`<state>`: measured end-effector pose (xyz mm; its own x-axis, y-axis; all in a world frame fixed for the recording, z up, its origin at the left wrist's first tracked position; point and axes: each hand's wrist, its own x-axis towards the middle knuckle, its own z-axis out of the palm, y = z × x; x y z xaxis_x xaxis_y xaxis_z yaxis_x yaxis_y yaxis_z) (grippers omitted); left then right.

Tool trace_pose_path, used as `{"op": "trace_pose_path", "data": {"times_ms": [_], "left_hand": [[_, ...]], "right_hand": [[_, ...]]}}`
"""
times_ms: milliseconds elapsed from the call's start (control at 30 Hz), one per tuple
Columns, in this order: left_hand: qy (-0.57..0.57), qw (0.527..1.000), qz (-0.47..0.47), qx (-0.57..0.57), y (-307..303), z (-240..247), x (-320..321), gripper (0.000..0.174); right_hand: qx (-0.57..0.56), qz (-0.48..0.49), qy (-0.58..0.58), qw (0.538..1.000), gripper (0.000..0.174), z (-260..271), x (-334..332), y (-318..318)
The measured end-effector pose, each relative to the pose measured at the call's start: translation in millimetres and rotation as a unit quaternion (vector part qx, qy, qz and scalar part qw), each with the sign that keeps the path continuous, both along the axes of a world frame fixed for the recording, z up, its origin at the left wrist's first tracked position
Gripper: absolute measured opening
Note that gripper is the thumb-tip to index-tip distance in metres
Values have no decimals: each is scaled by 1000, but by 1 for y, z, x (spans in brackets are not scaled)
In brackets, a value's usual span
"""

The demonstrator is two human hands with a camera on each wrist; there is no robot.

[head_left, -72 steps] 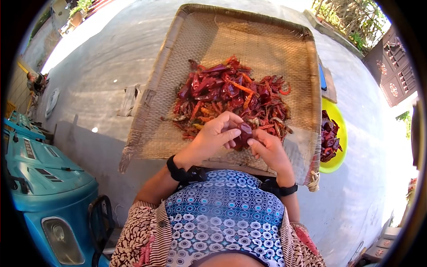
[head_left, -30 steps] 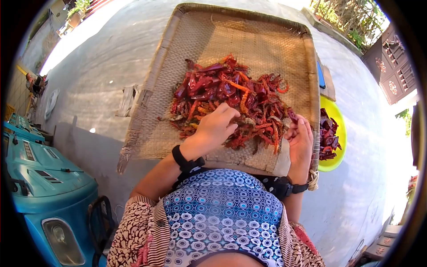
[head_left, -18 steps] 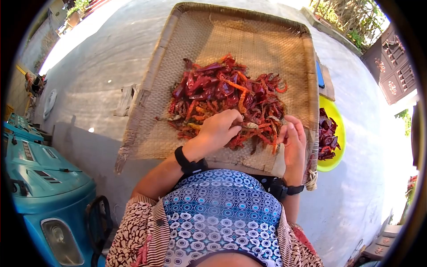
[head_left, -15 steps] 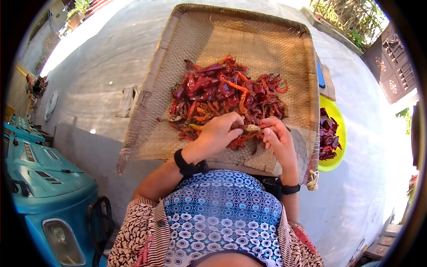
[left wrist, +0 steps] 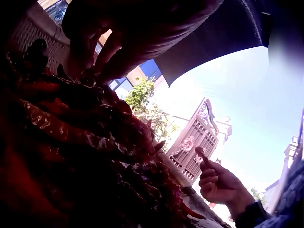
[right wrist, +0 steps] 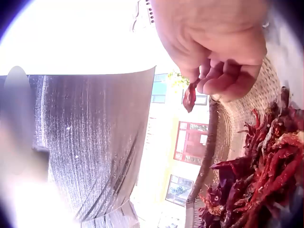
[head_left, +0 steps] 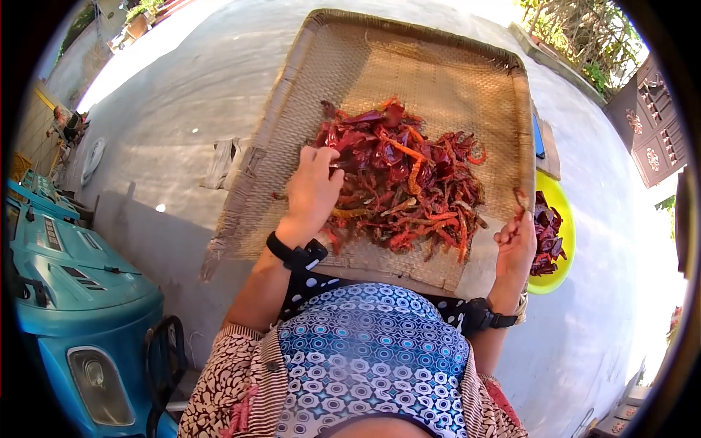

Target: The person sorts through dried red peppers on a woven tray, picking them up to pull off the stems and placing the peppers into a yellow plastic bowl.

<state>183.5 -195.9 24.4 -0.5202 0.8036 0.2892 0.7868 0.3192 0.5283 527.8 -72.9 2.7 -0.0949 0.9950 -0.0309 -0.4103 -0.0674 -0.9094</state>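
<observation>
Since half a second ago the two hands have parted from the near side of the pile: the left hand (head_left: 314,188) has gone to the pile's left flank, and the right hand (head_left: 517,244) has swung out to the right edge of the woven tray (head_left: 431,66). The right hand has its fingers curled in, with thumb and forefinger pinching one small dried chili (right wrist: 190,98), which sticks up past the fingertips in the head view (the right wrist view, though washed out by glare, shows the pinch best). The left hand's fingers are bent down onto the glossy dark red peppers of the chili pile (head_left: 409,190); its fingertips are lost among them, and the left wrist view is so dark there that I cannot tell whether it has hold of one. The pile lies on the tray, mixing broad shiny pods with thin, wrinkled red and orange ones, too tangled to separate. Beyond the right edge, a yellow-green basin (head_left: 567,266) holds more dark red peppers (head_left: 548,237), its left side covered by the tray and right hand. A flat blue-faced object (head_left: 539,139) is partly cut off by the tray's rim. At left, the teal vehicle (head_left: 87,292) runs into the black lens border.
</observation>
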Motion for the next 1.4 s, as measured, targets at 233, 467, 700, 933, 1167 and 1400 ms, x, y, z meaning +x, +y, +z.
{"op": "trace_pose_path", "data": {"times_ms": [233,467,700,933,1167,1400], "left_hand": [[-6,982,71,-175,7,-11,-51,42],[22,993,41,107,3,1,-32,34],[-241,936,-248,-72,-8,36,40,26],[-415,836,-340,-120,-11,35,53,27],[-210,959,-192,-4,-3,19,28,35],[-37,993,-108,2,4,-3,-4,39]], "right_hand": [[-103,0,100,990,31,-13,0,0],[-3,125,-52,991,24,10,-42,-22],[72,233,-208,947,31,24,-72,-44],[40,307,-201,929,23,12,-71,-47],[14,189,-141,972,23,12,-51,-32],[-8,22,311,950,31,-17,17,12]]}}
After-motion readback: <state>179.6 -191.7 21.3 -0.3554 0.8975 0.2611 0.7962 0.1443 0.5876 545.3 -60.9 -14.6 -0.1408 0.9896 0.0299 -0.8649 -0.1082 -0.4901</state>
